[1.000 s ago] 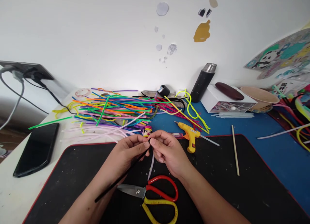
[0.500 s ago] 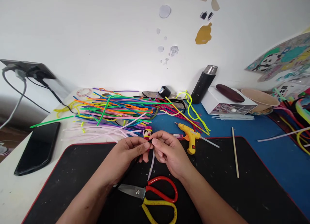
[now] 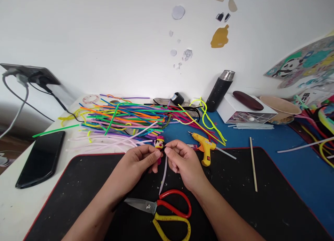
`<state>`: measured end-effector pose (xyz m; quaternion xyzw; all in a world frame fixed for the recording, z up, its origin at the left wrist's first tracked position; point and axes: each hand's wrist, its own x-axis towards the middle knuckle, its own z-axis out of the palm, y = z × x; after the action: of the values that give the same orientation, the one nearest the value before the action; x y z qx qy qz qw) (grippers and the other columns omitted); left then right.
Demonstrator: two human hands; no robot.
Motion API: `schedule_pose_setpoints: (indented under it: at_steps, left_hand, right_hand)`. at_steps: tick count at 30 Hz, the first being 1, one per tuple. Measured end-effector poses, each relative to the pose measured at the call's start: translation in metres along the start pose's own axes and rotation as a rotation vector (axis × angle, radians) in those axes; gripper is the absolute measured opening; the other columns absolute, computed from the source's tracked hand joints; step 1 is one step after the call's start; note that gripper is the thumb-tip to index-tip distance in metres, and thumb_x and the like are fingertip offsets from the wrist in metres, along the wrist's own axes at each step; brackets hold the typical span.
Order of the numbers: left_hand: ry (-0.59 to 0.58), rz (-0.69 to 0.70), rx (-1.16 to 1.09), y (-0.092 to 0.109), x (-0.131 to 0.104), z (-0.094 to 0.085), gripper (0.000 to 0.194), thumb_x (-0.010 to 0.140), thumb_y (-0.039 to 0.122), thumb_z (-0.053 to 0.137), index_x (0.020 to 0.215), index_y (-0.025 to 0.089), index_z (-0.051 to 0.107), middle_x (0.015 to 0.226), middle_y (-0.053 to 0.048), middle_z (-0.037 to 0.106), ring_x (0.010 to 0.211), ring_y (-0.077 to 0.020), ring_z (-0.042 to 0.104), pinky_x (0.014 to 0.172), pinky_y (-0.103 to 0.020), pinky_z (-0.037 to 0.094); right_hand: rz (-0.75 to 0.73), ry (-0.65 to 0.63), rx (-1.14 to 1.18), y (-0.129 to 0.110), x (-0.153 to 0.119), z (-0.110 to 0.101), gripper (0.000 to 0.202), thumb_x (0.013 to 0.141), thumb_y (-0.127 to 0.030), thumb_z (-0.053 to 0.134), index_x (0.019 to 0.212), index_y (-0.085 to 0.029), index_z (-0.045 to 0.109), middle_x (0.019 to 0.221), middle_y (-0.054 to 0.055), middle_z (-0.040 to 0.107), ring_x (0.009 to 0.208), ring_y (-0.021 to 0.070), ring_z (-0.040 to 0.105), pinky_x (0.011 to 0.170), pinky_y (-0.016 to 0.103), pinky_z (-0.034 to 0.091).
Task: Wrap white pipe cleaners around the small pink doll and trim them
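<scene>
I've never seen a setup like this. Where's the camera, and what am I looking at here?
There's no machine here: these are a person's own bare hands, the left hand and the right hand. All the pictures come from one camera worn on the head, looking forward and down. The fingertips of both hands pinch a thin black strand. A small figure in a pink and yellow hat shows just beyond them; whether it is held too, I can't tell. Nearest the person, scissors lie on a black mat. Farther off are a yellow glue gun and a pile of colourful stems.
</scene>
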<state>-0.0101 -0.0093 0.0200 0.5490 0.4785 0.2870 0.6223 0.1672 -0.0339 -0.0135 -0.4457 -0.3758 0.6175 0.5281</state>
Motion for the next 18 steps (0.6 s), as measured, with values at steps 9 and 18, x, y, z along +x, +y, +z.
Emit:
schedule_pose_setpoints:
  at_steps: [9, 18]
  left_hand:
    - [0.051, -0.019, -0.008, -0.001, 0.001, -0.0001, 0.038, 0.083, 0.054, 0.071, 0.068, 0.021, 0.061, 0.055, 0.003, 0.052, 0.055, -0.0135, 0.041, 0.058, -0.027, 0.032]
    - [-0.025, -0.057, -0.196, -0.0066, 0.0001, -0.0003, 0.03, 0.082, 0.044, 0.071, 0.071, 0.02, 0.06, 0.051, 0.005, 0.049, 0.051, -0.0108, 0.038, 0.055, -0.026, 0.026]
  right_hand:
    - [0.007, -0.04, -0.022, -0.0004, -0.0011, 0.0, 0.03, 0.089, -0.047, 0.082, 0.092, -0.02, 0.069, 0.052, -0.011, 0.048, 0.042, 0.0075, 0.037, 0.043, 0.022, 0.025]
    - [-0.037, -0.095, -0.094, -0.0019, -0.0017, -0.0006, 0.029, 0.091, -0.045, 0.08, 0.102, -0.019, 0.075, 0.059, -0.009, 0.05, 0.044, 0.0078, 0.041, 0.044, 0.023, 0.028]
